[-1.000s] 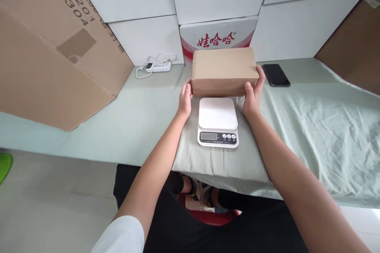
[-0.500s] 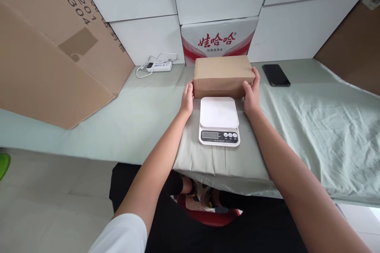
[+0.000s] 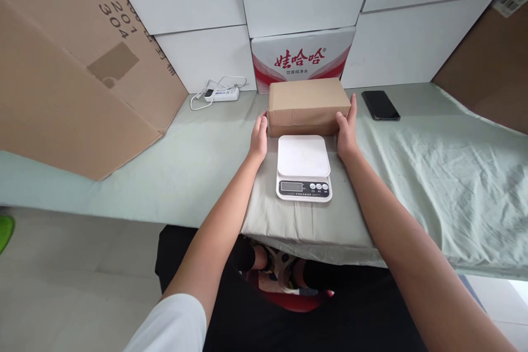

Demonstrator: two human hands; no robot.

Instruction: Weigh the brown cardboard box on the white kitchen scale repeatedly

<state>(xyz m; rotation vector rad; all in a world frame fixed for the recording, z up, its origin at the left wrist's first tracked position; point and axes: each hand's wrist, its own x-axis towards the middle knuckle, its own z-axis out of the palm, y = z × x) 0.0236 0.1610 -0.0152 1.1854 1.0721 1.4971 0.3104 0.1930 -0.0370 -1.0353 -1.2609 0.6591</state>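
A closed brown cardboard box [image 3: 305, 115] rests on the green cloth, right behind a white kitchen scale [image 3: 303, 168]. My left hand [image 3: 259, 135] is at the box's left end, its fingertips partly hidden behind the edge. On the right end sits my right hand [image 3: 347, 131], thumb against the front face and a finger stretched along the side. Between them, my two hands hold the box. The scale's platform carries nothing, and its display looks blank.
A black phone [image 3: 380, 105] lies to the right. At the back left is a white power strip [image 3: 221, 93] with a cable. A white and red carton [image 3: 303, 58] stands behind the box. Large cardboard boxes flank the table at left [image 3: 82, 93] and right [image 3: 487, 60].
The view has shifted slightly. My right hand's finger is straighter along the box's end than before; the box stays behind the scale.
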